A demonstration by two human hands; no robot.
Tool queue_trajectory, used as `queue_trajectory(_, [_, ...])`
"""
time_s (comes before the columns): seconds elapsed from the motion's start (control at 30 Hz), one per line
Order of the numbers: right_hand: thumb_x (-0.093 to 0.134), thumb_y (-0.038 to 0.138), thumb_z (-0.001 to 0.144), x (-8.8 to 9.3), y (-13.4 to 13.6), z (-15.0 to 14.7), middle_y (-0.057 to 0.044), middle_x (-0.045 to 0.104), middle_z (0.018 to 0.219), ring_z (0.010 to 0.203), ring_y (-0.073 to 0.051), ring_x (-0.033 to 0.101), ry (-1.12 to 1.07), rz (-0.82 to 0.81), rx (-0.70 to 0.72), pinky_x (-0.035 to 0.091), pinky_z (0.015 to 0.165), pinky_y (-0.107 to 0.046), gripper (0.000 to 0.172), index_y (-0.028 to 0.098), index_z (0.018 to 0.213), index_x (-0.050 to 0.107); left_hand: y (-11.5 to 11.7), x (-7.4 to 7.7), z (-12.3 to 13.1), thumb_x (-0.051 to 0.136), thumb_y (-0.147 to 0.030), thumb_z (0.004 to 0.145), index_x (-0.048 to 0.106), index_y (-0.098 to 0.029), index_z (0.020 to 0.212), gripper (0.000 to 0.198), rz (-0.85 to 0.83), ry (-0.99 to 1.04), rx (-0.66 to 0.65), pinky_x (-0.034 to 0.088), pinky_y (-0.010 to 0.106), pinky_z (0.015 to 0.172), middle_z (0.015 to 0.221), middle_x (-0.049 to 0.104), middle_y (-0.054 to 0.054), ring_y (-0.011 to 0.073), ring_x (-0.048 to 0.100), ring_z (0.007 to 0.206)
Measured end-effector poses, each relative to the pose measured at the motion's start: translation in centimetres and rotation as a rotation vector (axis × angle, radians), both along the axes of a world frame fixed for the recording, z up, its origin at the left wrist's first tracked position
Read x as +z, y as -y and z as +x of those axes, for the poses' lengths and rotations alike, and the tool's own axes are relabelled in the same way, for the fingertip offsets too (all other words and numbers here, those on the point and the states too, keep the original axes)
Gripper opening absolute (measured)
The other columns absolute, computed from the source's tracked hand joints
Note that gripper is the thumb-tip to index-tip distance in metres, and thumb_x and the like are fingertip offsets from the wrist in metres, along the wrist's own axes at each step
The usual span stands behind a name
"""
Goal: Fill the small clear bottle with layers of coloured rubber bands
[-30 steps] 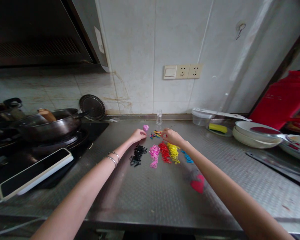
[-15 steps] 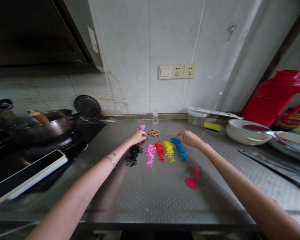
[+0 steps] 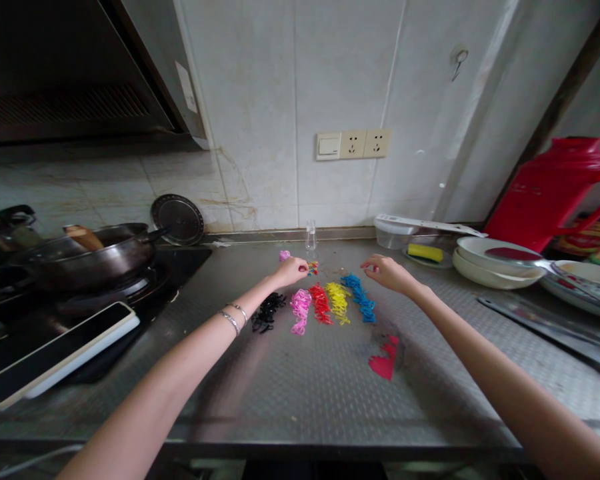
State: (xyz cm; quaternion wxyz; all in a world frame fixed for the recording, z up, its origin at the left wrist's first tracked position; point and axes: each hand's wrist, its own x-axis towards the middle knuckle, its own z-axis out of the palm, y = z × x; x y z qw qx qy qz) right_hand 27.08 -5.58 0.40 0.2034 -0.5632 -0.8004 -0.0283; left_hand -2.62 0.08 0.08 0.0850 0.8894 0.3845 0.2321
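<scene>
Small rubber bands lie sorted by colour in rows on the steel counter: a black pile, a pink pile, a red pile, a yellow pile and a blue pile. Behind them sits a small mixed-colour heap. My left hand, with two bangles on the wrist, is closed in a pinch on that heap. My right hand hovers just right of the blue pile, fingers curled with a small red band in its fingertips.
A red scrap lies on the counter nearer me. At left are a wok on the hob and a phone. A small glass, a pink bit, plastic tub, sponge, bowls and red thermos stand behind and right.
My right hand left the mixed heap, passed over to the blue pile and lifted slightly. My left hand slid right onto the mixed heap. The view shifted a little.
</scene>
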Motion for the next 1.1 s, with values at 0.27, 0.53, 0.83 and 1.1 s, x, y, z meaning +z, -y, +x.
queue_trajectory(0.27, [0.047, 0.025, 0.075, 2.0, -0.3, -0.9, -0.005, 0.062, 0.091, 0.068, -0.012, 0.055, -0.085, 0.116, -0.054, 0.042, 0.066, -0.022, 0.023, 0.02, 0.089, 0.065, 3.0, 0.8, 8.4, 0.051, -0.029, 0.074, 0.068, -0.018, 0.085, 0.022, 0.003, -0.021, -0.068, 0.04, 0.022, 0.061, 0.078, 0.067, 0.004, 0.0138, 0.058, 0.067])
queue_trajectory(0.53, [0.047, 0.024, 0.075, 1.4, 0.4, -1.1, -0.003, 0.062, 0.091, 0.07, -0.012, 0.056, -0.072, 0.09, -0.091, 0.041, 0.064, -0.021, 0.023, 0.022, 0.089, 0.065, 1.5, 0.1, 6.2, 0.047, -0.037, 0.078, 0.067, -0.015, 0.085, 0.031, -0.022, 0.154, 0.015, 0.038, 0.022, 0.059, 0.074, 0.066, 0.005, 0.0126, 0.055, 0.062])
queue_trajectory(0.83, [0.046, 0.027, 0.077, 0.5, 0.2, -5.5, -0.004, 0.063, 0.092, 0.075, -0.013, 0.057, 0.05, -0.037, -0.044, 0.037, 0.056, -0.018, 0.025, 0.024, 0.093, 0.064, -3.4, -2.7, -3.9, 0.049, -0.033, 0.074, 0.064, -0.01, 0.056, 0.033, -0.016, 0.325, 0.3, 0.028, 0.022, 0.052, 0.05, 0.056, 0.001, 0.0105, 0.045, 0.051])
queue_trajectory(1.1, [0.047, 0.025, 0.076, 0.3, -1.8, -11.2, -0.002, 0.065, 0.095, 0.085, -0.016, 0.059, 0.114, -0.157, 0.019, 0.04, 0.066, -0.021, 0.025, 0.026, 0.093, 0.065, -3.7, -4.4, -5.7, 0.052, -0.042, 0.069, 0.064, -0.01, 0.06, 0.035, -0.193, 0.508, 0.345, 0.025, 0.021, 0.047, 0.046, 0.052, -0.001, 0.0097, 0.042, 0.047])
